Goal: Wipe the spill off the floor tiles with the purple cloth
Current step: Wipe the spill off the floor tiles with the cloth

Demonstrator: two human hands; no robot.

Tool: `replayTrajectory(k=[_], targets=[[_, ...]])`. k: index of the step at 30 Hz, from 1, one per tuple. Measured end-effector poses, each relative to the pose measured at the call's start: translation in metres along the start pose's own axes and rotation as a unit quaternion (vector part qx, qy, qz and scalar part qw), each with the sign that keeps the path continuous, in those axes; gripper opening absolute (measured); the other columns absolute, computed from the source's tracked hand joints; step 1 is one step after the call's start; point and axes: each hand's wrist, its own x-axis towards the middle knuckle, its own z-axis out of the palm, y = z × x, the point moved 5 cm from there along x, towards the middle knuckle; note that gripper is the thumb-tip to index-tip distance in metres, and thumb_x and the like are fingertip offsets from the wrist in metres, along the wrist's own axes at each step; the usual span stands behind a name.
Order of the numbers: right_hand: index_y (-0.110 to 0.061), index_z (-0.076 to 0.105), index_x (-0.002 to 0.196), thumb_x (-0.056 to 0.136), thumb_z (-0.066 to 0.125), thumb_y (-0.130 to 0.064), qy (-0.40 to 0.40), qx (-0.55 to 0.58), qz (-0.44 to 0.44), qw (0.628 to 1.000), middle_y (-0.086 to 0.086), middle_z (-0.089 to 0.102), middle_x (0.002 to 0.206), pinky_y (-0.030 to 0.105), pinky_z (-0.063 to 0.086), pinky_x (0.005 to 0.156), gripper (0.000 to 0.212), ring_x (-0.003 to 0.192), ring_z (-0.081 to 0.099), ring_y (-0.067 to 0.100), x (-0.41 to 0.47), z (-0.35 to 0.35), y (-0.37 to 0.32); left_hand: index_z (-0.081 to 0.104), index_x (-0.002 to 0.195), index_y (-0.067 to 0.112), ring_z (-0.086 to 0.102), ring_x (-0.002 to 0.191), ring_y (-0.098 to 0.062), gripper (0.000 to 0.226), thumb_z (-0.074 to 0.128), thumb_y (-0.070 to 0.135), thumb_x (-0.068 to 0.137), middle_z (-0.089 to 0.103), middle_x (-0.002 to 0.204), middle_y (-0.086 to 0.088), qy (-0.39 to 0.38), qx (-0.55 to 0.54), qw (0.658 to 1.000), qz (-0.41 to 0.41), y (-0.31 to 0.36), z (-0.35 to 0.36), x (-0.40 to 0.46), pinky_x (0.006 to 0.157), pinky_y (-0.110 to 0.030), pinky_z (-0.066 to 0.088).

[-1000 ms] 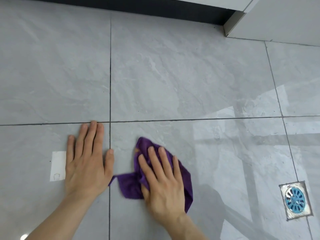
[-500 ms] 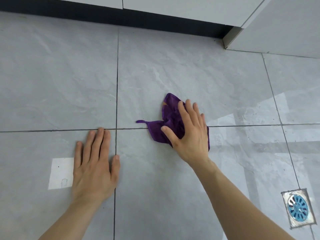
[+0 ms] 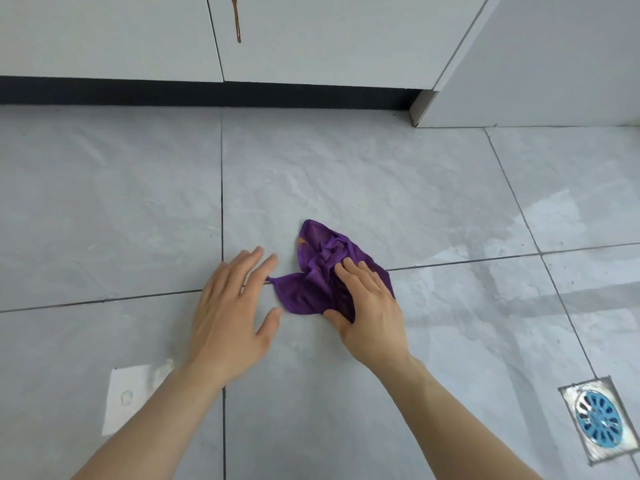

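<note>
The purple cloth (image 3: 320,268) lies crumpled on the grey floor tiles (image 3: 398,202), across a grout line, with a small orange stain at its upper left edge. My right hand (image 3: 369,308) presses flat on the cloth's near right part. My left hand (image 3: 233,306) hovers blurred just left of the cloth, fingers spread, holding nothing; its fingertips are close to the cloth's left corner. No spill is clear on the tiles around the cloth.
White cabinet doors (image 3: 311,39) with a brown drip (image 3: 237,19) stand at the back above a dark kickboard (image 3: 207,93). A white wall panel (image 3: 554,64) is at the right. A blue floor drain (image 3: 599,419) sits at the lower right. A white patch (image 3: 130,396) marks the lower left tile.
My left hand has lifted off the tile and moved right and forward toward the cloth. My right hand has slid back to the cloth's near part, uncovering its crumpled top. The view has tilted up.
</note>
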Motion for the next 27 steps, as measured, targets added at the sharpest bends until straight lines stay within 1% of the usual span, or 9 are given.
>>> replayTrajectory(k=[3, 6, 9, 11, 13, 16, 19, 23, 27], targets=[[-0.024, 0.051, 0.151, 0.084, 0.082, -0.033, -0.04, -0.015, -0.042, 0.998, -0.008, 0.045, 0.161, 0.03, 0.028, 0.125, 0.074, 0.156, 0.032, 0.018, -0.005, 0.0, -0.002, 0.014, 0.163, 0.038, -0.001, 0.162, -0.008, 0.092, 0.065, 0.045, 0.087, 0.005, 0.175, 0.013, -0.136, 0.008, 0.984, 0.112, 0.035, 0.011, 0.039, 0.129, -0.027, -0.006], [-0.026, 0.055, 0.145, 0.078, 0.086, -0.031, -0.062, -0.015, -0.081, 0.995, -0.012, 0.052, 0.155, 0.027, 0.034, 0.121, 0.074, 0.15, 0.041, 0.016, -0.013, -0.002, -0.001, 0.013, 0.163, 0.038, -0.004, 0.162, -0.007, 0.097, 0.07, 0.05, 0.086, -0.001, 0.174, 0.016, -0.226, 0.055, 0.962, 0.143, 0.046, 0.025, 0.044, 0.129, -0.027, -0.007], [-0.029, 0.05, 0.147, 0.075, 0.086, -0.03, -0.079, -0.003, -0.099, 0.992, -0.016, 0.053, 0.147, 0.021, 0.042, 0.105, 0.081, 0.139, 0.049, 0.014, -0.028, -0.002, 0.004, 0.021, 0.161, 0.041, 0.023, 0.157, -0.009, 0.089, 0.071, 0.049, 0.087, 0.021, 0.168, 0.02, -0.205, 0.039, 0.973, 0.104, 0.041, 0.025, 0.022, 0.127, -0.026, 0.017], [-0.029, 0.042, 0.152, 0.075, 0.085, -0.033, -0.074, -0.002, -0.098, 0.992, -0.016, 0.048, 0.149, 0.021, 0.045, 0.101, 0.088, 0.134, 0.05, 0.013, -0.038, -0.001, 0.007, 0.025, 0.159, 0.04, 0.041, 0.141, -0.01, 0.084, 0.068, 0.05, 0.088, 0.041, 0.152, 0.021, -0.173, 0.043, 0.98, 0.086, 0.04, 0.023, 0.007, 0.111, -0.026, 0.04], [-0.026, 0.042, 0.155, 0.077, 0.085, -0.033, -0.058, -0.009, -0.093, 0.994, -0.009, 0.046, 0.156, 0.026, 0.045, 0.107, 0.088, 0.138, 0.049, 0.016, -0.045, 0.001, 0.008, 0.037, 0.156, 0.035, 0.052, 0.126, -0.016, 0.077, 0.071, 0.047, 0.087, 0.053, 0.135, 0.014, -0.151, 0.068, 0.982, 0.085, 0.043, 0.024, -0.003, 0.098, -0.03, 0.049], [-0.018, 0.057, 0.145, 0.079, 0.085, -0.024, -0.03, -0.011, -0.082, 0.996, -0.001, 0.058, 0.149, 0.037, 0.051, 0.108, 0.072, 0.136, 0.055, 0.024, -0.052, 0.001, 0.002, 0.063, 0.133, 0.026, 0.062, 0.109, -0.023, 0.064, 0.085, 0.026, 0.073, 0.062, 0.12, 0.005, -0.129, 0.105, 0.982, 0.086, 0.052, 0.023, -0.01, 0.091, -0.034, 0.054], [-0.016, 0.073, 0.122, 0.067, 0.083, -0.005, -0.015, -0.043, -0.109, 0.993, -0.004, 0.073, 0.113, 0.037, 0.059, 0.082, 0.057, 0.104, 0.069, 0.026, -0.063, 0.0, -0.008, 0.07, 0.113, 0.024, 0.062, 0.121, -0.021, 0.054, 0.081, 0.008, 0.063, 0.063, 0.13, 0.006, -0.13, 0.109, 0.981, 0.09, 0.06, 0.023, -0.024, 0.099, -0.032, 0.055], [-0.02, 0.076, 0.098, 0.056, 0.078, 0.003, -0.012, -0.07, -0.141, 0.987, -0.007, 0.069, 0.084, 0.032, 0.055, 0.061, 0.048, 0.076, 0.066, 0.021, -0.086, 0.003, -0.013, 0.071, 0.087, 0.025, 0.068, 0.08, -0.015, 0.057, 0.088, 0.005, 0.037, 0.07, 0.091, 0.01, -0.147, 0.133, 0.974, 0.106, 0.069, 0.031, -0.058, 0.06, -0.025, 0.057], [-0.021, 0.071, 0.091, 0.063, 0.074, -0.004, -0.112, -0.105, -0.146, 0.977, -0.005, 0.067, 0.083, 0.029, 0.047, 0.057, 0.033, 0.073, 0.062, 0.021, -0.1, 0.007, -0.011, 0.066, 0.07, 0.025, 0.061, 0.061, -0.015, 0.049, 0.085, 0.011, 0.027, 0.06, 0.066, 0.009, -0.162, 0.181, 0.956, 0.164, 0.082, 0.033, -0.089, 0.053, -0.024, 0.051]])
